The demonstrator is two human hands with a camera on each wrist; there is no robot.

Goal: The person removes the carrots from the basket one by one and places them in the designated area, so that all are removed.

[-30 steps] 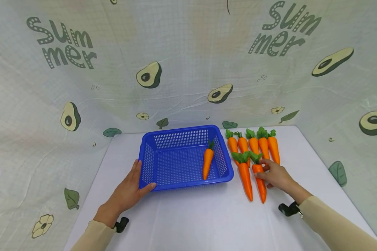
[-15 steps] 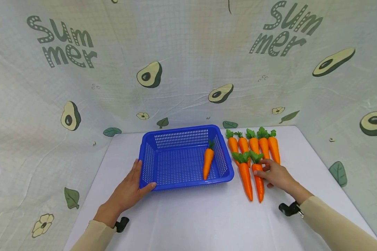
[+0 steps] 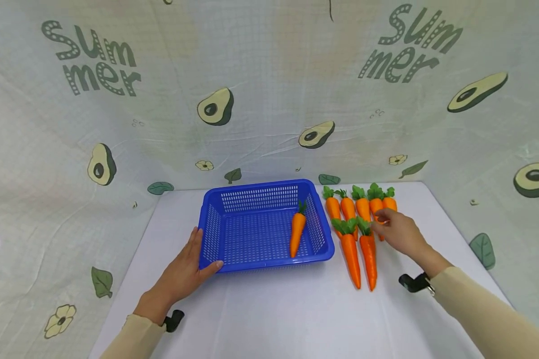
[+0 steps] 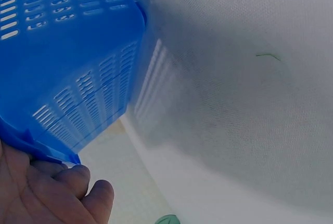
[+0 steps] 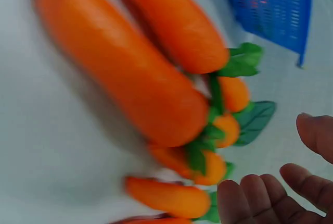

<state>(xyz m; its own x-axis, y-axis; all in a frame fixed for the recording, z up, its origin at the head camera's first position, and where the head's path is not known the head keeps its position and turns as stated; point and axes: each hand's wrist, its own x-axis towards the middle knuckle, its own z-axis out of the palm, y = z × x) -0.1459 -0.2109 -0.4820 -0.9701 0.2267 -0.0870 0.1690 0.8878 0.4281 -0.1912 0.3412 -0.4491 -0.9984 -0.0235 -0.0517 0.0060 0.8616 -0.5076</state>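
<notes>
A blue perforated basket (image 3: 269, 266) stands left of the carrots, with one carrot (image 3: 297, 233) lying inside along its right side. At the basket's near left corner rests my left hand (image 3: 183, 271), straight fingers along the left side and thumb on the front rim. In the left wrist view, the fingertips (image 4: 99, 198) lie against the rim. My right hand (image 3: 402, 234) hovers over the right end of the carrots, partly covering the back row. The right wrist view shows its thumb and fingers apart, holding nothing. Just left of it lies a front-row carrot (image 3: 369, 262) beside another carrot (image 3: 351, 259).
Several carrots with green tops, among them a carrot (image 3: 333, 207) near the basket, form a row at the back right of the white table (image 3: 269, 319). Behind the table hangs a cloth (image 3: 260, 65) printed with avocados and leaves.
My right hand has let go of the right front-row carrot and moved up and back towards the back row. That carrot has shifted slightly left. The left hand and basket stay put.
</notes>
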